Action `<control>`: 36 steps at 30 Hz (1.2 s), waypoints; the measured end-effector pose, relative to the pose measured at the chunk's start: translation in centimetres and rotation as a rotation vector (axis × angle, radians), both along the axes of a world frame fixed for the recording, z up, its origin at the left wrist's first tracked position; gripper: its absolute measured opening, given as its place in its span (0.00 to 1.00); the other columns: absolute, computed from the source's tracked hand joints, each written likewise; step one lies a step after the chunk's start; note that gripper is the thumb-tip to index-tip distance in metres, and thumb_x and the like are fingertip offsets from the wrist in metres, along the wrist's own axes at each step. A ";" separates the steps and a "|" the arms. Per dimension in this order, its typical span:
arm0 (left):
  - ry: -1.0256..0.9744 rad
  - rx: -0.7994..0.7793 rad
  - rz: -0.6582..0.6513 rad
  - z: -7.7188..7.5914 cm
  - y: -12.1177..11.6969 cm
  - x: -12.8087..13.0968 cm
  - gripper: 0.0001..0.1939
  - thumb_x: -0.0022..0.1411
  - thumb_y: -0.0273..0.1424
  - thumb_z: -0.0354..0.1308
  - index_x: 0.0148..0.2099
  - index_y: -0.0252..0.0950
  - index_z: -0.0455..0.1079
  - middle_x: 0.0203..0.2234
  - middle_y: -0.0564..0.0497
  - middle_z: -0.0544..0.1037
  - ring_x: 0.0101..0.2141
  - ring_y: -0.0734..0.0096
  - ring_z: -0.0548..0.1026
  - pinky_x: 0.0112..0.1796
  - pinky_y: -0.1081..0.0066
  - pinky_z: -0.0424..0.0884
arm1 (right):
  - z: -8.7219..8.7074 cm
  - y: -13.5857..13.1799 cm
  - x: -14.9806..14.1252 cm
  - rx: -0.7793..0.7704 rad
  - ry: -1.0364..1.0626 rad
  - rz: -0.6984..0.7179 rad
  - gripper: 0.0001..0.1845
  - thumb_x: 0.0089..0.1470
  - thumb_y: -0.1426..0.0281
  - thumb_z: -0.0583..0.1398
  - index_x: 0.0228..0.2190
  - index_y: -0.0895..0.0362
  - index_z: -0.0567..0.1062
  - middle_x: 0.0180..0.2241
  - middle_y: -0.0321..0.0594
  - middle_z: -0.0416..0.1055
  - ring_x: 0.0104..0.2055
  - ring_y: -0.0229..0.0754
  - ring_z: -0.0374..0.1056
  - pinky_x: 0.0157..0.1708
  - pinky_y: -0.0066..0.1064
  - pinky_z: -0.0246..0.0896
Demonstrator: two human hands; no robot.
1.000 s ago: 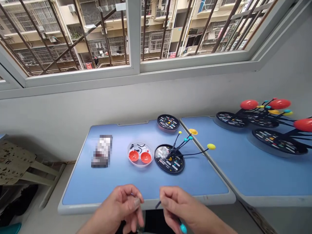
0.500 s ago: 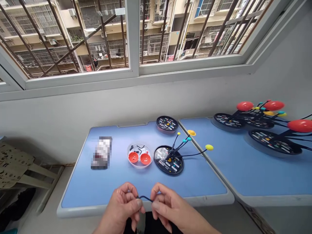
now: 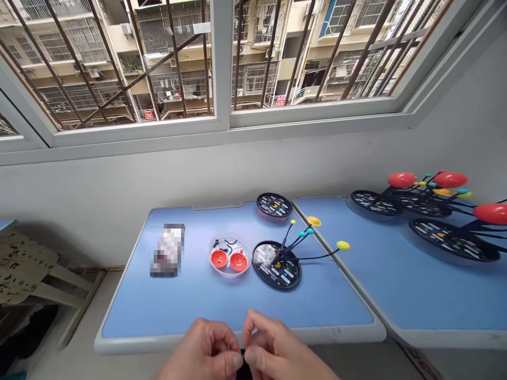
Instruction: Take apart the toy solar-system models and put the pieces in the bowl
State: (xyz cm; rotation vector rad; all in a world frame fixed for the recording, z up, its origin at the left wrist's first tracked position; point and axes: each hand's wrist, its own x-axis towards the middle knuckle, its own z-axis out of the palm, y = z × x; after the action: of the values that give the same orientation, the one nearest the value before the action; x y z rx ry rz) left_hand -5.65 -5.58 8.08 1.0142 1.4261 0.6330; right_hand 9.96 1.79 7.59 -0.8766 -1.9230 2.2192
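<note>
Left hand (image 3: 206,348) and right hand (image 3: 275,351) pinched together above the table's front edge (image 3: 130,344); the piece between them is hidden, condition undeterminable. Clear tray (image 3: 228,274) with red domes (image 3: 218,258) lies ahead.

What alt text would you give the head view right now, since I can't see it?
The left hand and right hand meet, pinched together, at the near edge of a blue table; anything they hold is hidden. Beyond them lie a clear tray of red domes and a black disc with thin stalks.
</note>
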 end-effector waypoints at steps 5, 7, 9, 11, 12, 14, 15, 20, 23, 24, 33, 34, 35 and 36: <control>0.031 0.076 -0.071 -0.1 0.1 0.1 0.02 0.46 0.25 0.53 0.23 0.33 0.65 0.12 0.61 0.58 0.17 0.83 0.53 0.18 0.78 0.46 | 0.0 -0.2 -0.6 0.060 -0.003 -0.050 0.05 0.41 0.76 0.53 0.22 0.56 0.60 0.11 0.23 0.57 0.13 0.27 0.50 0.14 0.20 0.41; 0.031 0.126 -0.110 0.1 0.1 0.0 0.04 0.47 0.26 0.52 0.22 0.33 0.64 0.13 0.61 0.56 0.17 0.82 0.52 0.18 0.77 0.46 | 0.1 -0.3 -0.5 0.063 0.011 -0.064 0.07 0.42 0.74 0.54 0.20 0.55 0.58 0.11 0.24 0.56 0.13 0.27 0.50 0.14 0.21 0.40; 0.096 0.158 -0.132 0.6 0.1 -0.4 0.06 0.47 0.26 0.51 0.20 0.33 0.63 0.13 0.60 0.56 0.18 0.81 0.53 0.19 0.77 0.47 | 0.5 -0.2 0.2 0.081 0.015 -0.105 0.08 0.43 0.72 0.55 0.20 0.55 0.57 0.12 0.24 0.55 0.14 0.28 0.49 0.15 0.21 0.40; 0.213 0.184 -0.105 1.4 0.2 -1.2 0.07 0.49 0.27 0.50 0.20 0.34 0.63 0.13 0.59 0.57 0.18 0.81 0.54 0.20 0.77 0.50 | 1.2 0.3 1.3 0.141 0.021 -0.173 0.10 0.47 0.68 0.55 0.21 0.54 0.57 0.13 0.25 0.55 0.15 0.29 0.49 0.16 0.22 0.42; 0.276 0.205 -0.068 1.8 0.4 -1.8 0.09 0.51 0.28 0.50 0.21 0.34 0.64 0.13 0.58 0.58 0.18 0.80 0.56 0.21 0.78 0.52 | 1.6 0.8 1.9 0.187 0.024 -0.200 0.11 0.50 0.66 0.54 0.21 0.54 0.57 0.14 0.26 0.56 0.16 0.30 0.50 0.17 0.23 0.44; 0.394 0.275 0.000 2.5 1.3 -3.0 0.12 0.56 0.31 0.48 0.23 0.34 0.66 0.15 0.57 0.61 0.19 0.78 0.59 0.22 0.77 0.55 | 2.2 1.9 2.5 0.349 0.023 -0.222 0.12 0.54 0.63 0.52 0.22 0.54 0.59 0.16 0.28 0.58 0.18 0.31 0.52 0.18 0.24 0.47; 0.456 0.333 0.011 2.7 2.1 -3.5 0.13 0.58 0.33 0.47 0.25 0.34 0.68 0.16 0.56 0.63 0.20 0.77 0.60 0.23 0.77 0.56 | 2.5 2.6 2.5 0.470 0.016 -0.227 0.13 0.54 0.63 0.52 0.21 0.55 0.60 0.17 0.29 0.58 0.19 0.33 0.53 0.19 0.25 0.48; 0.855 0.564 -0.074 2.4 8.5 -5.0 0.15 0.61 0.28 0.44 0.37 0.37 0.73 0.26 0.50 0.72 0.27 0.73 0.68 0.28 0.76 0.59 | 2.1 7.1 -1.3 1.152 -0.112 -0.256 0.08 0.56 0.71 0.55 0.26 0.56 0.69 0.25 0.35 0.68 0.28 0.37 0.62 0.29 0.27 0.54; 1.007 0.563 -0.147 1.2 12.2 -5.1 0.16 0.59 0.24 0.44 0.34 0.37 0.73 0.25 0.50 0.71 0.27 0.71 0.68 0.27 0.75 0.57 | 1.5 9.5 -3.9 1.354 -0.282 -0.224 0.05 0.54 0.78 0.57 0.30 0.57 0.70 0.29 0.39 0.70 0.34 0.41 0.64 0.30 0.28 0.53; 1.027 0.563 -0.164 0.8 13.2 -5.1 0.15 0.58 0.23 0.44 0.31 0.37 0.73 0.24 0.50 0.70 0.26 0.71 0.68 0.26 0.74 0.56 | 1.4 10.0 -4.6 1.375 -0.310 -0.218 0.06 0.53 0.79 0.57 0.31 0.57 0.70 0.30 0.40 0.70 0.34 0.42 0.64 0.29 0.29 0.52; 1.054 0.528 -0.218 -1.3 15.6 -5.9 0.13 0.53 0.21 0.49 0.29 0.38 0.73 0.21 0.52 0.65 0.22 0.72 0.64 0.24 0.73 0.52 | 0.3 11.7 -6.8 1.440 -0.385 -0.147 0.09 0.52 0.82 0.55 0.30 0.55 0.68 0.29 0.40 0.69 0.33 0.43 0.63 0.24 0.29 0.46; 1.047 0.527 -0.206 -1.2 15.6 -5.9 0.13 0.52 0.20 0.49 0.28 0.38 0.73 0.20 0.52 0.65 0.22 0.73 0.64 0.24 0.73 0.53 | 0.3 11.5 -6.6 1.440 -0.373 -0.140 0.09 0.52 0.82 0.54 0.30 0.56 0.68 0.30 0.40 0.69 0.33 0.43 0.63 0.25 0.29 0.47; 1.039 0.527 -0.188 -1.0 15.5 -5.9 0.14 0.52 0.20 0.48 0.27 0.38 0.73 0.20 0.52 0.66 0.22 0.73 0.65 0.24 0.73 0.53 | 0.2 11.1 -6.4 1.438 -0.356 -0.129 0.10 0.53 0.82 0.54 0.29 0.56 0.67 0.30 0.40 0.69 0.33 0.42 0.63 0.26 0.29 0.48; 1.029 0.530 -0.162 -0.9 15.2 -5.8 0.14 0.53 0.20 0.47 0.27 0.37 0.73 0.21 0.52 0.67 0.23 0.72 0.65 0.25 0.73 0.54 | 0.1 10.5 -6.0 1.436 -0.334 -0.111 0.10 0.52 0.82 0.53 0.29 0.56 0.67 0.30 0.39 0.69 0.33 0.42 0.63 0.27 0.29 0.49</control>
State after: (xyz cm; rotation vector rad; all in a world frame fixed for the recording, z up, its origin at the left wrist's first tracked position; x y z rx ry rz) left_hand -11.44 9.67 7.23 2.0365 2.0583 0.3620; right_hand 3.96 12.28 7.70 -0.9380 -2.6571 0.2257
